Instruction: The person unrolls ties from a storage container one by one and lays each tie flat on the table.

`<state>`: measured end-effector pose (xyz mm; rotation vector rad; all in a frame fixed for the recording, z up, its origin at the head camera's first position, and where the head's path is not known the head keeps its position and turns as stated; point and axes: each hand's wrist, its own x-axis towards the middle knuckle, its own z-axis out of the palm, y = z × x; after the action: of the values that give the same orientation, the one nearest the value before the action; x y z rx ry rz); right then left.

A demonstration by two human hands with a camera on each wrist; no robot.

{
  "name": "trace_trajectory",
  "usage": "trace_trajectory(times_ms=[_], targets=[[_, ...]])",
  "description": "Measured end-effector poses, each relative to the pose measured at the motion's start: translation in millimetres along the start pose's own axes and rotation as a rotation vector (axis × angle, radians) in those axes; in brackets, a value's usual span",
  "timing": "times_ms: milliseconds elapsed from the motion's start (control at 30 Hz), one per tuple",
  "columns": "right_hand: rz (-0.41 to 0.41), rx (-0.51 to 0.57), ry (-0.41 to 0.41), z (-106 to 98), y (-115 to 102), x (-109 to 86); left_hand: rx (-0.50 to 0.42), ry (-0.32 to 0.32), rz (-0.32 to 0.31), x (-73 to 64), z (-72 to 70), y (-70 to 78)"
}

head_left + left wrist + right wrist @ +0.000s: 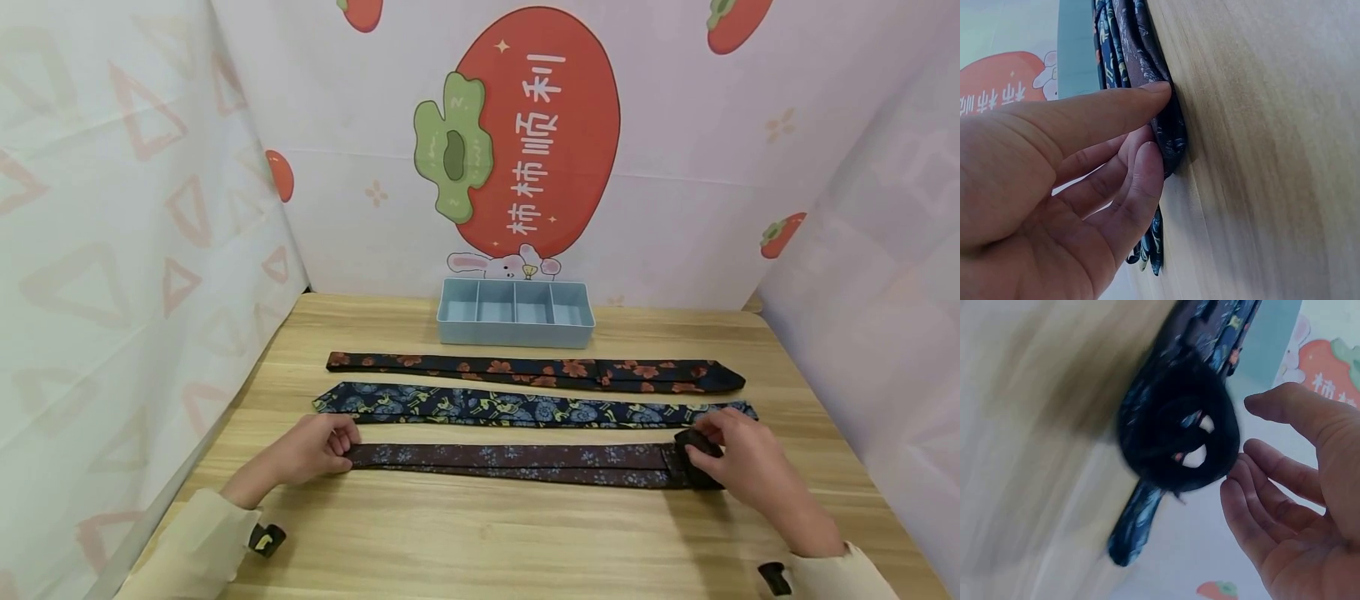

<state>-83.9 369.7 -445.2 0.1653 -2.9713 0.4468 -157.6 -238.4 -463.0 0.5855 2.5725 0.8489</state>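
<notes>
A dark brown tie (510, 457) with small blue flowers lies lengthwise on the table in the head view. At its left end, my left hand (311, 450) pinches the folded tip; in the left wrist view the thumb lies over the fabric and the fingers sit against its side. Over the tie's right end is my right hand (750, 462), beside a black loop-shaped part (1141, 425) that stands up from the cloth. The right wrist view shows the thumb and fingers parted, with fingertips right at the loop's edge.
Behind it lie a navy tie (517, 408) with yellow and blue figures and a dark tie (495, 367) with orange flowers. A blue four-compartment box (517, 334) stands at the back. Printed cloth (360, 233) hangs around the wooden table (480, 533).
</notes>
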Motion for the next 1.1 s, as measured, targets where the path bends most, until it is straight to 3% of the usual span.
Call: trace_trajectory(times_ms=[300,600,800,1100], targets=[[-0.067,-0.022,-0.008,10.7,-1.5,2.1,0.006,0.012,0.01,0.1,0.2,-3.3],[-0.048,-0.02,0.051,3.3,20.9,-2.6,0.002,0.025,-0.01,-4.6,-4.6,-10.7],[0.005,-0.009,0.009,-2.7,30.9,-2.4,0.008,0.028,-0.023,-7.9,-8.1,-12.9],[-0.014,0.004,0.003,-2.2,17.7,1.3,-0.005,0.023,-0.03,-9.6,-9.1,-10.3]])
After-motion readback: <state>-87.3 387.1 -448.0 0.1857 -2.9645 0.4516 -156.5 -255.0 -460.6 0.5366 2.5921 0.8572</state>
